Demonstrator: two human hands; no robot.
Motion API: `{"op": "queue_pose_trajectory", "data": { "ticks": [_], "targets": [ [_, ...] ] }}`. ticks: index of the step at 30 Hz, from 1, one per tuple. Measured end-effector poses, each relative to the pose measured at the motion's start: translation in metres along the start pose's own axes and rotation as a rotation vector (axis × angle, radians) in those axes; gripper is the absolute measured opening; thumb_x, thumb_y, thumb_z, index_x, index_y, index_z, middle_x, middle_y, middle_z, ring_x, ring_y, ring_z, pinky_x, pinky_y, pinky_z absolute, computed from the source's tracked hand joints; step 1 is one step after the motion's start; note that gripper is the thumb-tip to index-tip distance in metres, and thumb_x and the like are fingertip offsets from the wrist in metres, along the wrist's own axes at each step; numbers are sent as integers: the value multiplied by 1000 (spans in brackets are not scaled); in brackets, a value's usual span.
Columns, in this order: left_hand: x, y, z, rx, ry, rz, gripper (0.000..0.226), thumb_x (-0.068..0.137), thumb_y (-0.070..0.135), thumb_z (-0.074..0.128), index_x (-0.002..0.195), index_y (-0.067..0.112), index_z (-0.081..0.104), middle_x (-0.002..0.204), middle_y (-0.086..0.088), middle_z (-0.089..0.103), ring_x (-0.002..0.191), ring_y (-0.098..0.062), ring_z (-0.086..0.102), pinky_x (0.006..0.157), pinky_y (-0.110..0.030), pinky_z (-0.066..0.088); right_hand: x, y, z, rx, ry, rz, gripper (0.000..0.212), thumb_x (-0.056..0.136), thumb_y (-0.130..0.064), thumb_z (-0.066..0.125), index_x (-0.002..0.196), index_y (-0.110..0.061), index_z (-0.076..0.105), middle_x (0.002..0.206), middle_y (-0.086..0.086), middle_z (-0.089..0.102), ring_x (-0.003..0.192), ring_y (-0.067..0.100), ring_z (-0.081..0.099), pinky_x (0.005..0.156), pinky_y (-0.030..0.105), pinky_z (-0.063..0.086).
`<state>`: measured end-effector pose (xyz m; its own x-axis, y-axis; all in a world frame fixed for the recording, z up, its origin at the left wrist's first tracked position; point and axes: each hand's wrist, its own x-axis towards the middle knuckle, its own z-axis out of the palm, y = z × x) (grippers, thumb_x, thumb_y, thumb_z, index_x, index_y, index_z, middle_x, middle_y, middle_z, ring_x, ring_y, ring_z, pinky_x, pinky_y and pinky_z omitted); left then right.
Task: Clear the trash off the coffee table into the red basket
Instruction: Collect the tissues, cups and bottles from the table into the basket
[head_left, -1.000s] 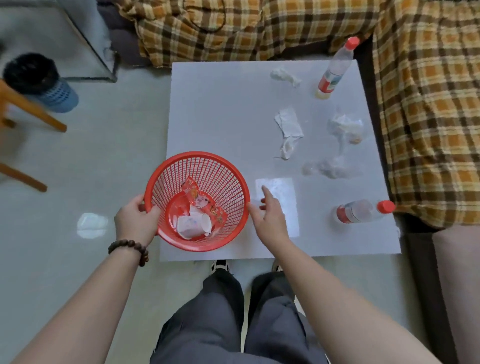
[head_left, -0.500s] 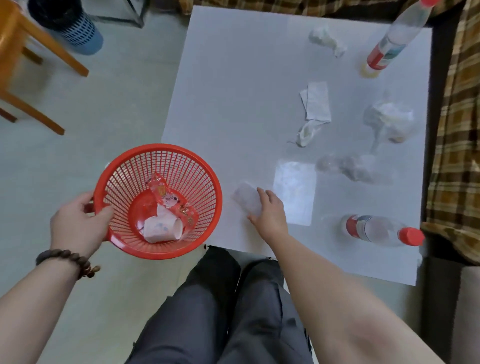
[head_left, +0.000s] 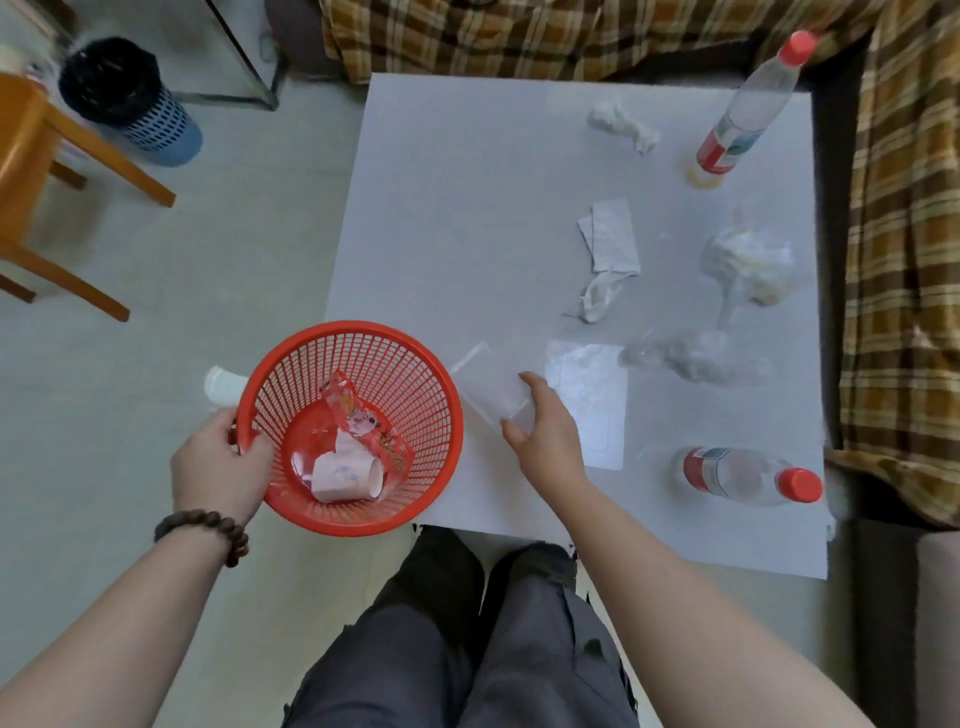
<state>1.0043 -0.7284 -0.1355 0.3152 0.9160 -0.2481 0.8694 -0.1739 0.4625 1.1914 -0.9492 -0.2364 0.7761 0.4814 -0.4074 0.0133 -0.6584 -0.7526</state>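
Red basket (head_left: 358, 364) overhanging table (head_left: 441, 208) edge

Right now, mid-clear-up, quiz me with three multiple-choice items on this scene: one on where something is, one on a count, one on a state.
1. Where is the red basket?
A. Centred on the table
B. Held at the table's near left corner
C. On the wooden chair

2. How many red-capped bottles are on the coffee table?
A. One
B. Two
C. Four

3. What is the right hand doing?
A. Holding a clear plastic wrapper
B. Hanging idle
C. Gripping a bottle

Answers:
1. B: the left hand grips its rim beside the table's near left corner.
2. B: an upright bottle stands at the far right, and a lying bottle rests at the near right.
3. A: its fingers and thumb close on the clear plastic wrapper next to the basket.
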Motion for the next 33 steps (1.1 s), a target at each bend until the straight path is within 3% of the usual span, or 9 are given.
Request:
{"op": "queue_pose_trajectory", "data": {
  "ticks": [3, 8, 14, 20, 23, 26, 30, 33],
  "targets": [
    [-4, 13, 3, -17, 31, 3, 13, 83, 1, 56, 92, 3, 65, 84, -22, 66, 77, -36, 56, 71, -38, 40, -5, -35, -25, 74, 133, -85, 59, 83, -17, 64, 135, -27, 39, 128, -8, 50, 116, 9, 45, 91, 19, 31],
    [-7, 37, 2, -112, 56, 15, 13, 85, 2, 53, 93, 4, 64, 81, -10, 59, 73, -27, 49, 69, -33, 38, -13, -86, -60, 118, 273, -237, 57, 80, -18, 65, 131, -27, 41, 122, -12, 50, 108, 3, 44, 89, 18, 33],
    [-2, 57, -6, -187, 49, 73, 14, 85, 2, 52, 89, 7, 64, 81, -9, 62, 74, -28, 52, 68, -32, 38, -29, -110, -92, 110, 415, -250, 57, 82, -19, 65, 131, -30, 40, 126, -4, 52, 113, 17, 49, 94, 33, 42],
    [-10, 75, -7, -219, -10, 105, 13, 84, 1, 53, 75, 11, 56, 68, -6, 56, 69, -28, 50, 62, -30, 33, -44, -127, -84, 47, 271, -415, 60, 79, -19, 69, 132, -26, 43, 126, -7, 52, 112, 6, 46, 90, 8, 29],
    [-17, 90, -7, -239, -57, 157, 23, 84, 2, 54, 67, 18, 50, 61, 1, 52, 65, -27, 48, 55, -29, 28, -44, -132, -67, -34, 135, -441, 62, 78, -16, 68, 135, -22, 43, 129, -2, 53, 118, 13, 47, 94, 19, 33],
    [-25, 103, -8, -262, -104, 226, 12, 84, 3, 53, 79, 12, 59, 66, 0, 58, 60, -20, 51, 46, -18, 27, -38, -132, -56, -191, 51, -455, 62, 80, -18, 67, 136, -21, 41, 129, 1, 53, 117, 19, 48, 95, 27, 36],
    [-33, 115, -13, -306, -149, 272, 13, 85, 4, 52, 86, 14, 60, 70, 1, 62, 59, -6, 55, 42, -11, 33, -28, -133, -49, -309, 26, -391, 62, 82, -15, 64, 138, -21, 39, 129, 3, 54, 115, 23, 50, 90, 32, 42],
    [-33, 118, -20, -325, -171, 302, 13, 88, 6, 51, 90, 14, 62, 75, 1, 66, 64, -13, 61, 48, -15, 43, -17, -134, -45, -406, -15, -322, 62, 83, -11, 61, 139, -24, 36, 130, 6, 53, 112, 26, 51, 90, 39, 46]
  ]
}}
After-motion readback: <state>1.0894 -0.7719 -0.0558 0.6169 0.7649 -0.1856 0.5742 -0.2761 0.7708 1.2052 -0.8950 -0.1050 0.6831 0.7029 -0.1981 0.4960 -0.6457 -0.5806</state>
